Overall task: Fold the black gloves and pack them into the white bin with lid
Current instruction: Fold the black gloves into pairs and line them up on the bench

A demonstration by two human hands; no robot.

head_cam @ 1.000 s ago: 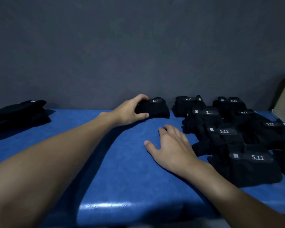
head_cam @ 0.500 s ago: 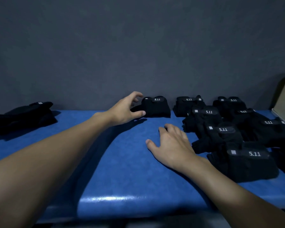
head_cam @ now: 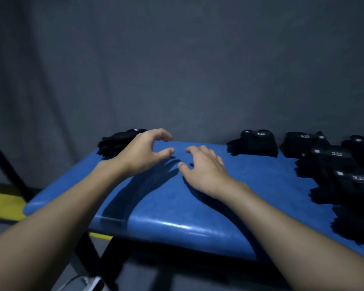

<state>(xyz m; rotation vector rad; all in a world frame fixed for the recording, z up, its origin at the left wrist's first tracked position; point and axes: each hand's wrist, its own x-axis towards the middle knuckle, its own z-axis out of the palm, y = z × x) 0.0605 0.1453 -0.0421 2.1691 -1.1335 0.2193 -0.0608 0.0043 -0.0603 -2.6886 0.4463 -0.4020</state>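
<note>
"5.11" labels on folded black gloves (head_cam: 255, 143), somewhat blurred

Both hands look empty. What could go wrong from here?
The loose pile of unfolded black gloves sits at the far left corner of the blue padded table; a hasty grab by the left hand could knock some off. The folded black gloves crowd the right side; the right hand could unsettle them.

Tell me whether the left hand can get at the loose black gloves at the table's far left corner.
Probably yes. The left hand is empty, fingers loosely curved, just in front of the loose black gloves, and nothing lies between them. The right hand is off to the right.
</note>
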